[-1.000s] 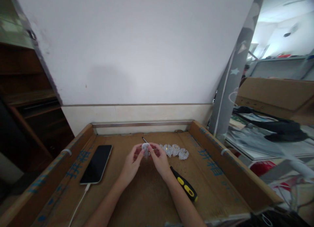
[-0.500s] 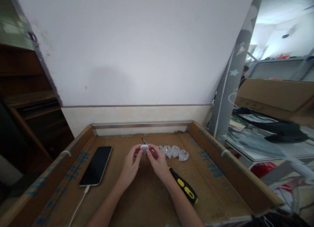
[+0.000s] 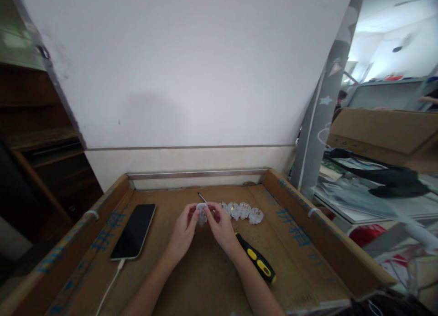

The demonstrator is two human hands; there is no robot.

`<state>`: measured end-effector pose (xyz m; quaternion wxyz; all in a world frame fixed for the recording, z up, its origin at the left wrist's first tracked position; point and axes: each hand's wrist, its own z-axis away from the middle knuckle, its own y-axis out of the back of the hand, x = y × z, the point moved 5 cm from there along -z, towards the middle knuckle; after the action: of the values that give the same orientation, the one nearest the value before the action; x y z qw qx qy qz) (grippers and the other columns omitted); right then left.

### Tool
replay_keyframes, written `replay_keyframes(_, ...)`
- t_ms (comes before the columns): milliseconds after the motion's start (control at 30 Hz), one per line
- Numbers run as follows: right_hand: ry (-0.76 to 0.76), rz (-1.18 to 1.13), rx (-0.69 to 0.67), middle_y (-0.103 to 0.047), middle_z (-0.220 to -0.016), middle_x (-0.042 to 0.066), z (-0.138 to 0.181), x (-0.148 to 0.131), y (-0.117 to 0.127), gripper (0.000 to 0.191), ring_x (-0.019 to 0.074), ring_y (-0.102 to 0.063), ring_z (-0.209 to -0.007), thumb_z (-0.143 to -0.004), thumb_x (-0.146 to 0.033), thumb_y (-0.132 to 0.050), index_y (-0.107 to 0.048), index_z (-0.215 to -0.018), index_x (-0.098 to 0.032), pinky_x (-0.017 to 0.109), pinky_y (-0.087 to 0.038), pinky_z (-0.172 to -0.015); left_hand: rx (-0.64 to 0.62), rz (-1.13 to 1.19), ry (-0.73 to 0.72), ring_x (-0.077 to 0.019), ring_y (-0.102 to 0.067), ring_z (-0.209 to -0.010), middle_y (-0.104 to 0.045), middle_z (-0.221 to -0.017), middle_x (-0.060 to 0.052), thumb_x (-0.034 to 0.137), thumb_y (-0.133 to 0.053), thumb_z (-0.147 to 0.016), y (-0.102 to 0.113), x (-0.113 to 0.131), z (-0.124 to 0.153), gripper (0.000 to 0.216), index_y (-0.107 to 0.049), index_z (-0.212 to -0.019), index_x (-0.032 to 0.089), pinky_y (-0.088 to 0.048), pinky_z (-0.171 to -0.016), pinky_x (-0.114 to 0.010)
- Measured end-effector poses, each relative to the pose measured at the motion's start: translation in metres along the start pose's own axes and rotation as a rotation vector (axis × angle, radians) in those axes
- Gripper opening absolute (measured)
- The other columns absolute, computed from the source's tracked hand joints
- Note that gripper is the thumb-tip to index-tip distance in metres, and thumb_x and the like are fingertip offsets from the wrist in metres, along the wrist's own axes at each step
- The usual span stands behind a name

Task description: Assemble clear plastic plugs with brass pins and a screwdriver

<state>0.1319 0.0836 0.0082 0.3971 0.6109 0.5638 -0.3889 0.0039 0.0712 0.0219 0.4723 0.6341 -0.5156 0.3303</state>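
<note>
Both hands meet over the middle of a cardboard-lined tray [image 3: 301,234]. My left hand [image 3: 183,234] and my right hand [image 3: 222,227] pinch one small clear plastic part [image 3: 202,212] between their fingertips. Just behind and to the right, a row of several similar clear plastic parts [image 3: 244,211] lies on the cardboard. A screwdriver with a black and yellow handle [image 3: 257,261] lies under my right wrist; its metal tip [image 3: 201,197] shows behind the fingers.
A black phone [image 3: 134,231] lies face up on the left of the tray with a white cable [image 3: 109,286] plugged in. A white wall is behind. A grey post [image 3: 320,120] and cluttered surfaces stand to the right, dark wooden shelves to the left.
The hands stay together on the clear part, turning it slightly; it sits a little lower than half a second ago. Nothing else has moved.
</note>
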Motion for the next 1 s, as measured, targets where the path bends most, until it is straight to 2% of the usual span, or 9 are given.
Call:
replay_keyframes(167, 0.016, 0.041, -0.001, -0.065, -0.091, 0.008, 0.001, -0.001, 0.001, 0.031, 0.0185, -0.060, -0.078, -0.083, -0.045, -0.053, -0.062, -0.096, -0.018, 0.030, -0.050, -0.066, 0.015, -0.007, 0.002, -0.0202, -0.061, -0.092, -0.065, -0.095, -0.008, 0.045, -0.044, -0.087, 0.000, -0.002, 0.000, 0.032, -0.056, -0.097, 0.017, -0.046, -0.083, -0.033)
replay_keyframes(333, 0.031, 0.102, 0.030, -0.063, -0.094, 0.008, 0.003, -0.005, 0.003, 0.031, 0.0186, -0.058, -0.081, -0.086, -0.044, -0.049, -0.060, -0.100, -0.018, 0.032, -0.048, -0.071, -0.027, 0.067, 0.011, -0.0201, -0.058, -0.103, -0.062, -0.112, -0.010, 0.046, -0.044, -0.087, -0.003, -0.001, 0.001, 0.038, -0.053, -0.111, 0.017, -0.045, -0.090, -0.033)
replay_keyframes(467, 0.030, 0.146, 0.039, -0.062, -0.091, 0.007, 0.005, -0.010, 0.002, 0.029, 0.0176, -0.057, -0.078, -0.086, -0.043, -0.048, -0.059, -0.099, -0.019, 0.031, -0.047, -0.071, -0.014, 0.043, -0.006, -0.0203, -0.059, -0.103, -0.063, -0.110, -0.009, 0.046, -0.044, -0.087, -0.003, -0.002, 0.000, 0.037, -0.054, -0.109, 0.018, -0.044, -0.091, -0.033)
replay_keyframes(600, 0.019, 0.143, 0.003, -0.063, -0.086, 0.006, 0.005, -0.010, 0.000, 0.029, 0.0172, -0.059, -0.073, -0.086, -0.043, -0.048, -0.058, -0.097, -0.019, 0.030, -0.047, -0.067, 0.015, 0.006, -0.025, -0.0206, -0.059, -0.101, -0.064, -0.107, -0.009, 0.044, -0.042, -0.088, -0.001, -0.003, 0.000, 0.035, -0.055, -0.107, 0.018, -0.044, -0.092, -0.035)
replay_keyframes(767, 0.030, 0.124, 0.017, -0.064, -0.085, 0.006, 0.003, -0.011, 0.001, 0.028, 0.0171, -0.059, -0.075, -0.088, -0.044, -0.045, -0.056, -0.095, -0.019, 0.030, -0.047, -0.070, -0.048, 0.062, -0.039, -0.0210, -0.057, -0.109, -0.059, -0.121, -0.011, 0.040, -0.046, -0.087, -0.007, -0.001, 0.002, 0.040, -0.049, -0.120, 0.018, -0.043, -0.096, -0.037)
replay_keyframes(867, 0.037, 0.111, 0.026, -0.064, -0.086, 0.006, 0.003, -0.009, 0.001, 0.029, 0.0168, -0.059, -0.075, -0.087, -0.045, -0.046, -0.057, -0.095, -0.019, 0.030, -0.048, -0.067, -0.016, 0.049, -0.063, -0.0216, -0.056, -0.111, -0.059, -0.121, -0.011, 0.040, -0.049, -0.085, -0.006, -0.003, 0.002, 0.042, -0.048, -0.121, 0.018, -0.043, -0.097, -0.038)
replay_keyframes(1000, 0.052, 0.096, 0.013, -0.064, -0.088, 0.006, 0.003, -0.006, -0.001, 0.029, 0.0169, -0.060, -0.077, -0.087, -0.045, -0.046, -0.056, -0.094, -0.019, 0.031, -0.049, -0.072, -0.024, 0.006, -0.064, -0.0210, -0.057, -0.109, -0.060, -0.120, -0.010, 0.036, -0.048, -0.086, -0.006, -0.006, 0.001, 0.039, -0.049, -0.121, 0.019, -0.043, -0.097, -0.038)
